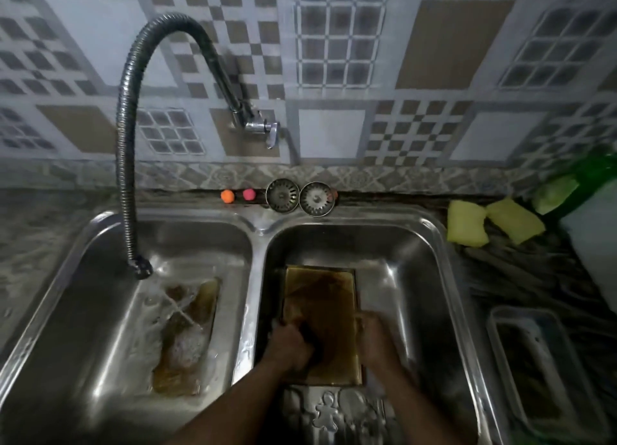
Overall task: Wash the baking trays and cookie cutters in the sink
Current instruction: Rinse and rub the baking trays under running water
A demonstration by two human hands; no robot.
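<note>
**Right basin: tray under both hands**

Steel double sink (257, 224), shiny with rounded corners, is carrying everything. A ribbed flexible faucet hose (125, 164) is arching from the wall and pouring into the left basin (83, 311). There a second baking tray (187, 337) is lying foamy under the stream.

In the right basin (410, 277) a flat rectangular baking tray (320, 297), brown-stained, is lying lengthwise toward the near edge. Left hand (288, 346) is curling around a dark scrubber (312, 339) and pressing it on the tray's near left part. Right hand (375, 341) is resting on the tray's right rim; blur is hiding whether its fingers are curling over it.

A metal gingerbread-man cookie cutter (325, 411) is lying at the basin's near edge, just beside the tray's near end. Two yellow sponges (465, 222) are sitting by the sink's far right corner.
</note>
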